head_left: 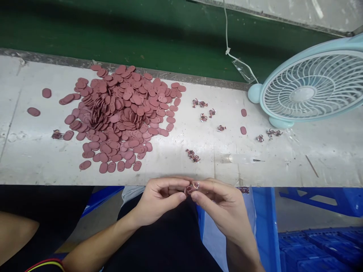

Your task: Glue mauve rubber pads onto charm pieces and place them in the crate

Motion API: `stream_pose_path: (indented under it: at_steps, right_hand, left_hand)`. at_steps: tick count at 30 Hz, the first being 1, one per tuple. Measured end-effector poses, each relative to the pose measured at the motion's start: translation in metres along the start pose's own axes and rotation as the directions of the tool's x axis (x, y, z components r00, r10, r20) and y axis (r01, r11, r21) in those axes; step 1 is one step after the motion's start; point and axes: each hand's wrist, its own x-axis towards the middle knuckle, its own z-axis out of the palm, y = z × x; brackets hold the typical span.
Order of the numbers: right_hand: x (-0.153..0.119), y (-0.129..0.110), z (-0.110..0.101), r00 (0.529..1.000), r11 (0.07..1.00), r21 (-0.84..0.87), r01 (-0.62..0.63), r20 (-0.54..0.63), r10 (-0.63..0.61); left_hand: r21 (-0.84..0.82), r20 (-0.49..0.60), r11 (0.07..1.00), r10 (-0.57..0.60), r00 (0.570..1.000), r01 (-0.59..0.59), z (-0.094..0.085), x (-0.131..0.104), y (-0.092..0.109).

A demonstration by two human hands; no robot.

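Note:
At the table's near edge, my left hand (157, 202) and my right hand (222, 206) meet fingertip to fingertip. Thumb and fingers of both pinch a small reddish-brown piece (189, 189) with a shiny ring-like bit at its top. Fingers cover most of it, so its exact kind cannot be made out. Just beyond my hands lies a clump of small dark-red pieces with silvery bits (193, 155). A large heap of flat, oval, dull-red discs (124, 105) spreads to the left, some showing small holes.
A pale blue fan (302, 94) stands at the right, its white cable (226, 26) running up. Near the front lies a clear tube with a dark tip (244, 159). A lined blue crate (266, 223) sits below the table edge. Someone's arm (15, 238) shows at lower left.

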Motion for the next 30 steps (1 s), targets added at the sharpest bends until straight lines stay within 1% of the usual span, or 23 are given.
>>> stream_pose_path:
  at_steps: [4,6,8,11,13,15,19,23,30]
  right_hand:
    - [-0.001,-0.001,-0.003,1.0,0.999,-0.052,0.008,0.008,-0.007]
    - [0.0,0.0,-0.003,1.0,0.999,-0.047,0.008,0.002,-0.008]
    - [0.001,0.0,-0.004,1.0,0.999,0.016,-0.029,0.011,0.029]
    - [0.006,-0.001,-0.006,0.99,0.98,0.155,-0.127,0.075,0.117]
    - [0.009,-0.002,-0.007,0.983,0.964,0.21,-0.166,0.11,0.146]
    - [0.011,-0.003,-0.006,0.983,0.96,0.224,-0.171,0.105,0.15]
    - [0.012,-0.004,-0.004,0.987,0.96,0.231,-0.157,0.059,0.147]
    - [0.015,-0.002,-0.003,0.987,0.947,0.279,-0.159,0.071,0.144]
    - [0.018,0.005,-0.001,0.988,0.936,0.316,-0.155,0.056,0.145]
  left_hand:
    - [-0.036,0.012,0.998,-0.044,0.999,0.045,-0.001,-0.001,-0.002]
    - [-0.07,0.016,0.996,-0.059,0.998,0.06,-0.001,0.0,-0.003]
    - [-0.084,0.013,0.994,-0.063,0.998,0.064,0.001,0.001,-0.003]
    - [-0.05,0.005,0.998,-0.041,0.999,0.041,0.003,0.003,-0.004]
    - [-0.022,-0.004,0.999,-0.027,1.0,0.027,0.004,0.003,-0.005]
    - [-0.008,-0.032,1.0,-0.018,0.999,0.018,0.005,0.003,-0.008]
    - [0.012,-0.084,1.0,0.0,0.996,0.001,0.007,0.001,-0.011]
    - [0.059,-0.12,0.998,0.005,0.993,0.002,0.009,0.001,-0.008]
    - [0.053,-0.077,0.999,-0.001,0.997,0.005,0.012,0.003,-0.005]
